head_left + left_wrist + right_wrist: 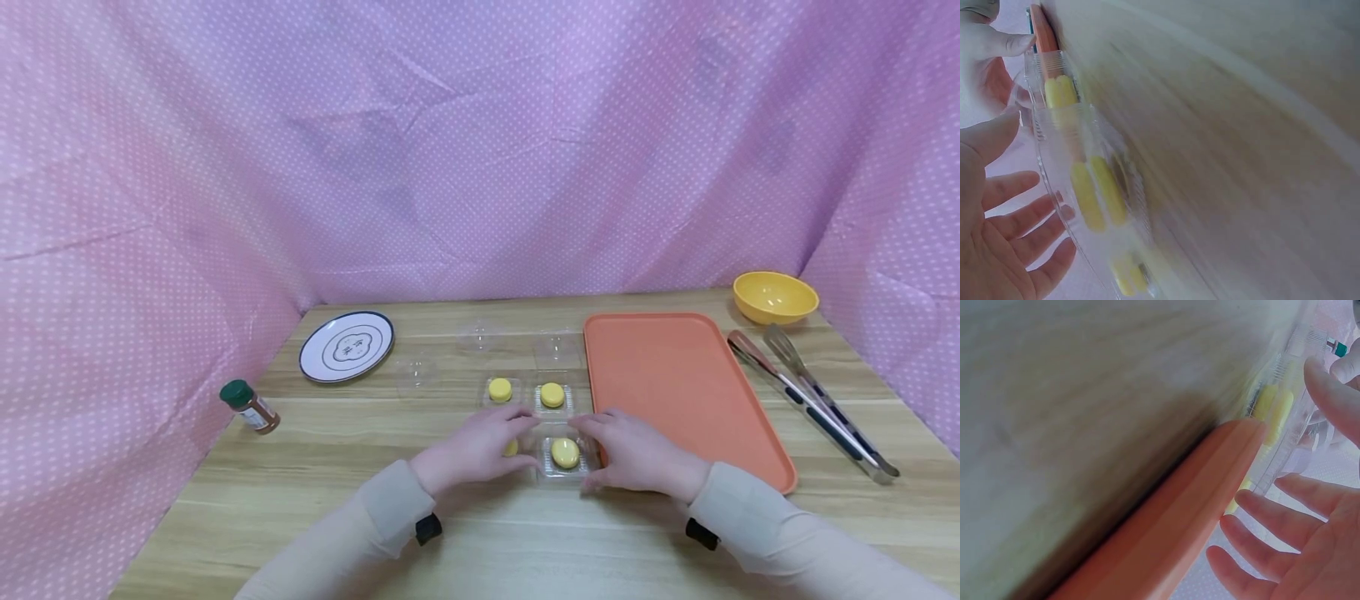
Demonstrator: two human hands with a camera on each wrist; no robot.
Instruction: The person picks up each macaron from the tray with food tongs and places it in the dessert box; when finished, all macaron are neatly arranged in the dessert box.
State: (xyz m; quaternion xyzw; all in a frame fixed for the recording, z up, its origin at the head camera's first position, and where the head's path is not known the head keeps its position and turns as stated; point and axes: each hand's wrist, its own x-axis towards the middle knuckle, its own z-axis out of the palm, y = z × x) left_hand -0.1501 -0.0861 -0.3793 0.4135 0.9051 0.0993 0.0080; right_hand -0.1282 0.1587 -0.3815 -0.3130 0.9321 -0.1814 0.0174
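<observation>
A yellow macaron (566,452) sits in a small clear plastic box (551,472) at the front right of a cluster of such boxes. At that box's left side is my left hand (487,446), thumb and fingers spread. It partly covers another boxed macaron (511,447). My right hand (637,454) stands at the right side of the same box, fingers extended near its edges and above the tray's border. Clear plastic (1047,162) runs beside my left fingertips in the left wrist view; exact contact is hard to tell.
Behind sit two more boxed macarons (500,389), with several clear lids (416,373) farther back. An orange tray (675,375) lies to the right, beside tongs (813,400) and a yellow bowl (776,298). Left are a plate (347,347) and a green-capped spice bottle (251,407).
</observation>
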